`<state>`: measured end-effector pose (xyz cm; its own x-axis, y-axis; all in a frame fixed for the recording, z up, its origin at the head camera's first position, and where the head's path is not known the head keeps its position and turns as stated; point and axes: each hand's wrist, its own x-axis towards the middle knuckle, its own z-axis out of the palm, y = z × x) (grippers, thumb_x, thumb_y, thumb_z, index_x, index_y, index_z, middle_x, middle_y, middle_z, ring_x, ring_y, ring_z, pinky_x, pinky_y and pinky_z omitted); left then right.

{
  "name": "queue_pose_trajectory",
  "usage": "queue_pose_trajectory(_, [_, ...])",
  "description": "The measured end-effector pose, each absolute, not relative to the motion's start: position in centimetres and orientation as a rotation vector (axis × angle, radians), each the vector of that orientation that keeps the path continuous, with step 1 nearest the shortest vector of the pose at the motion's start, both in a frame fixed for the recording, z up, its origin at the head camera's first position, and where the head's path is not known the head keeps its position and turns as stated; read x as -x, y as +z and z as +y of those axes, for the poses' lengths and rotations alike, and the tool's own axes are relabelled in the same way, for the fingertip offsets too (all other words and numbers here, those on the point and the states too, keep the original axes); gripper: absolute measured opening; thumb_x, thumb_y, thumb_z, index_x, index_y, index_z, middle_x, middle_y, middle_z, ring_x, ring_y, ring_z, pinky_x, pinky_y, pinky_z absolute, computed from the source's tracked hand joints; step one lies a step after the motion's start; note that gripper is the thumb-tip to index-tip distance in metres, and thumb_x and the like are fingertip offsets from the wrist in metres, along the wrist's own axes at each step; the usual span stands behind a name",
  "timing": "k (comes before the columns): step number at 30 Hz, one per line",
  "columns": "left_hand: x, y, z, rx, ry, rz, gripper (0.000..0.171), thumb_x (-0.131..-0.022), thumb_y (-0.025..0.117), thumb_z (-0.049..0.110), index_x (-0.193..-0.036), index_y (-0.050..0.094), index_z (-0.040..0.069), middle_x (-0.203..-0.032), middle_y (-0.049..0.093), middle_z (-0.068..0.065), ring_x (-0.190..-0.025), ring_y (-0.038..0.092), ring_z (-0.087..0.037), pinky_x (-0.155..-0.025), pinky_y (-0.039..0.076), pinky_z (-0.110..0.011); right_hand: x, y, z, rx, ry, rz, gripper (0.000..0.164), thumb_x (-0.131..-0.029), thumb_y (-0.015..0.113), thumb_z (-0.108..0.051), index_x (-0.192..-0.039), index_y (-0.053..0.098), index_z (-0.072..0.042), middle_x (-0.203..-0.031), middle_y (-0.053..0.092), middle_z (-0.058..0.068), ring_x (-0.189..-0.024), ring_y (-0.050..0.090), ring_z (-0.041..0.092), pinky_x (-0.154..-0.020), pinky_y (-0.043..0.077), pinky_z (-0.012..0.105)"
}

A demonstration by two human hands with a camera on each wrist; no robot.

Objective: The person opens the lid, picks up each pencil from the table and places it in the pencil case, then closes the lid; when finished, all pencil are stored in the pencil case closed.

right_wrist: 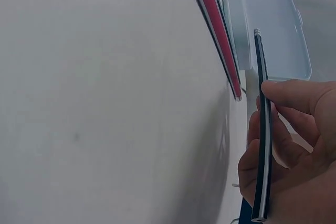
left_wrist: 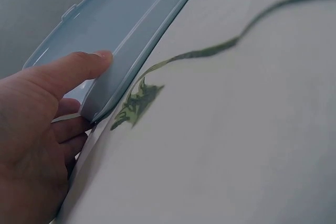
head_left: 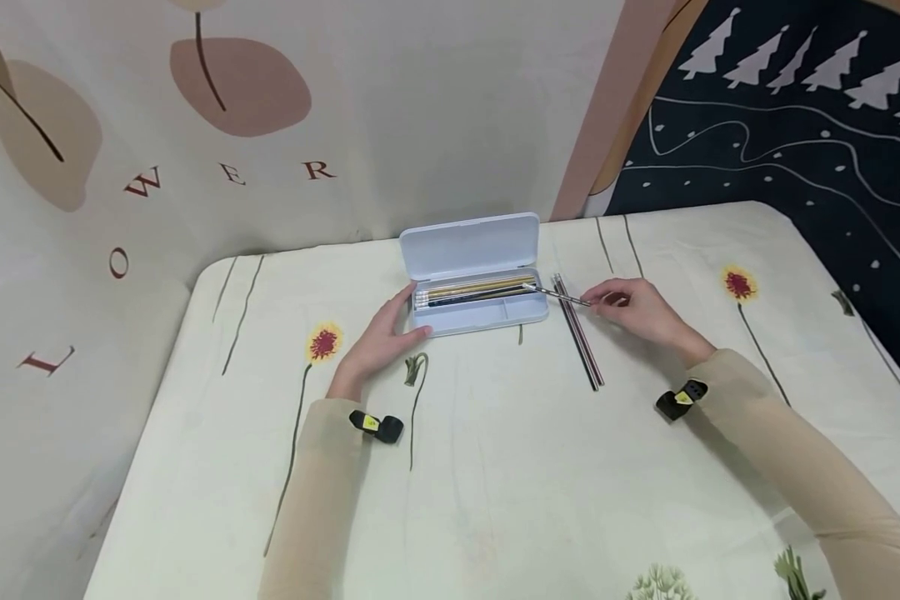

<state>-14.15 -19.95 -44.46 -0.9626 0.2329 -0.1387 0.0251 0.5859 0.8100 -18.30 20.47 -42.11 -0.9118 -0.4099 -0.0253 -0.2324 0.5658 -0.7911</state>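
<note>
A pale blue pencil case [head_left: 450, 319] stands with its lid [head_left: 471, 246] raised, and several pencils [head_left: 480, 289] lie in its back compartment. My left hand [head_left: 378, 337] grips the case's left end. In the left wrist view the thumb [left_wrist: 89, 66] rests against the front wall while the fingers bend around the side. Between thumb and fingers my right hand [head_left: 640, 311] pinches a dark pencil with silver stripes [right_wrist: 264, 145]. That pencil's far tip overlaps the right end of the case in the head view. Just right of the case, a red and a dark striped pencil [head_left: 579, 333] lie side by side.
A cream cloth with printed flowers [head_left: 487, 467] covers the table. Behind it hangs a pale curtain with printed letters [head_left: 420, 125], and a dark one with white trees [head_left: 780, 142] is at the right. Each sleeve carries a black wrist camera [head_left: 378, 426].
</note>
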Motion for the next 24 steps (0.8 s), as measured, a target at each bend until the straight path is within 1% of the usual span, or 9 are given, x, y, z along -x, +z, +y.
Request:
queue_pose_trajectory(5, [14.2, -44.4, -19.9, -0.214, 1.308, 2.587, 0.081, -0.092, 0.066, 0.029, -0.155, 0.018, 0.013, -0.158, 0.019, -0.014, -0.144, 0.013, -0.031, -0.116, 0.012, -0.047, 18.7, -42.6, 19.9, 0.581, -1.297, 2.578, 0.020, -0.091, 0.063, -0.001, -0.109, 0.070, 0.004, -0.102, 0.067, 0.017, -0.087, 0.058, 0.025, -0.073, 0.047, 0.021])
queue_pose_trajectory(11, [14.2, -44.5, -19.9, -0.201, 1.302, 2.586, 0.081, -0.092, 0.065, 0.030, -0.156, 0.018, 0.015, -0.158, 0.019, -0.013, -0.145, 0.013, -0.030, -0.116, 0.012, -0.047, 18.8, -43.0, 18.9, 0.588, -1.320, 2.567, 0.019, -0.090, 0.064, -0.003, -0.108, 0.071, 0.002, -0.101, 0.068, 0.016, -0.086, 0.058, 0.021, -0.075, 0.047, 0.023])
queue_pose_trajectory(17, [14.2, -44.4, -19.9, -0.199, 1.301, 2.589, 0.081, -0.092, 0.065, 0.030, -0.156, 0.019, 0.015, -0.158, 0.019, -0.012, -0.145, 0.013, -0.029, -0.116, 0.013, -0.047, 19.0, -42.5, 17.7, 0.582, -1.325, 2.542, 0.019, -0.092, 0.063, -0.004, -0.108, 0.070, 0.002, -0.103, 0.067, 0.016, -0.089, 0.058, 0.024, -0.077, 0.047, 0.027])
queue_pose_trajectory(24, [14.2, -44.4, -19.9, -0.196, 1.305, 2.580, 0.081, -0.092, 0.065, 0.032, -0.156, 0.018, 0.016, -0.158, 0.019, -0.012, -0.145, 0.012, -0.029, -0.116, 0.012, -0.047, 19.4, -42.1, 16.3, 0.587, -1.348, 2.512, 0.020, -0.091, 0.063, 0.000, -0.109, 0.070, 0.004, -0.103, 0.067, 0.018, -0.089, 0.058, 0.025, -0.077, 0.047, 0.025])
